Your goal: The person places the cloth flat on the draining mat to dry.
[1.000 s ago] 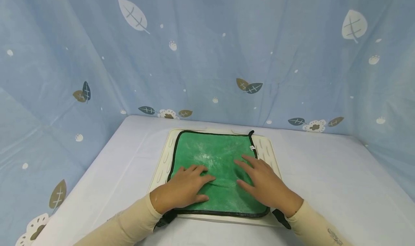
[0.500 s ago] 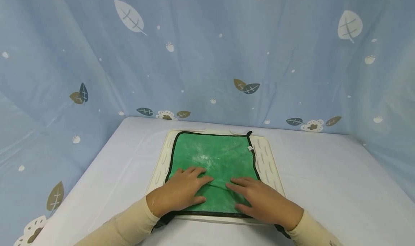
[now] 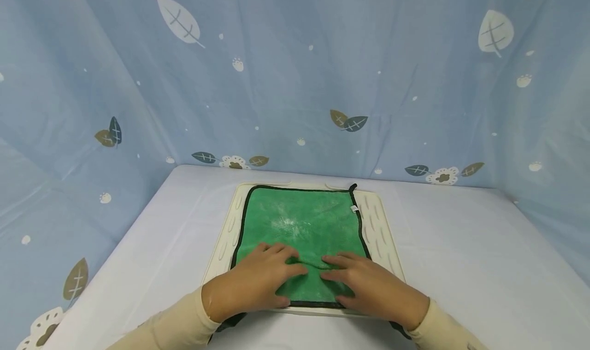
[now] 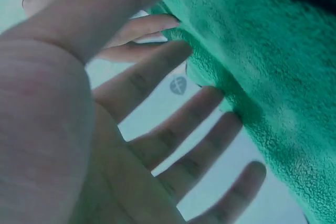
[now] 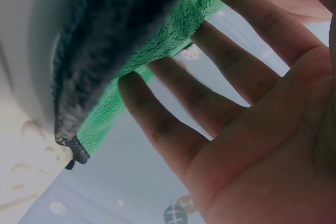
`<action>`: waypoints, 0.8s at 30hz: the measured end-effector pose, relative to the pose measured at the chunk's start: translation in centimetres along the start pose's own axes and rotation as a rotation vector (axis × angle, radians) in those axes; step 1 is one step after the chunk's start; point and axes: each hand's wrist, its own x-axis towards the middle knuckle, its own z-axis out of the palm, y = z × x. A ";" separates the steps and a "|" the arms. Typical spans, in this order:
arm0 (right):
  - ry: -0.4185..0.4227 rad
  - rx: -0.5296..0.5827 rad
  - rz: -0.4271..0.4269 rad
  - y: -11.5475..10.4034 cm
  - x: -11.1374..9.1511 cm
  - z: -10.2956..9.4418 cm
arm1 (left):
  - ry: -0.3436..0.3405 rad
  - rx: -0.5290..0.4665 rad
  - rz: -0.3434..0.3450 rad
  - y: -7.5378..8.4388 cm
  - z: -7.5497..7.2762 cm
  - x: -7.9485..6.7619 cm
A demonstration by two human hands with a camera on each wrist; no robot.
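Observation:
A green plush cloth [image 3: 297, 219] with black edging lies spread over an off-white tray [image 3: 379, 227]. My left hand [image 3: 258, 278] rests on its near left part, fingers spread, thumb by the near black edge. Opposite it, on the near right part, my right hand [image 3: 375, 288] touches the cloth with spread fingertips. A small ridge runs across the fabric between the two hands. In the left wrist view, fairly straight fingers [image 4: 173, 135] meet the green pile at their tips. The right wrist view likewise has extended fingers [image 5: 163, 119] against the cloth, beside its dark border [image 5: 100, 72].
Raised oval bumps show on the tray's side strips, outside the cloth. A white label [image 3: 354, 208] and a hanging loop [image 3: 353, 187] sit at the cloth's far right. White fabric covers the table [image 3: 461, 258], and a blue patterned curtain [image 3: 276, 83] rises behind.
The right hand has come down and nearer to me onto the cloth's near right part. My left hand has slid slightly nearer, and a ridge has risen between the hands.

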 end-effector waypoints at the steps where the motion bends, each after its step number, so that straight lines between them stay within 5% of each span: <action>1: 0.004 0.001 -0.005 0.0 0.0 0.0 | 0.000 0.000 0.009 0.1 0.0 0.0; 17: -0.030 -0.003 0.023 -0.5 -0.2 0.2 | -0.038 0.003 -0.005 0.4 0.5 -0.2; 24: 0.050 0.011 -0.002 -0.4 0.1 0.5 | -0.060 -0.040 -0.008 0.3 0.5 -0.2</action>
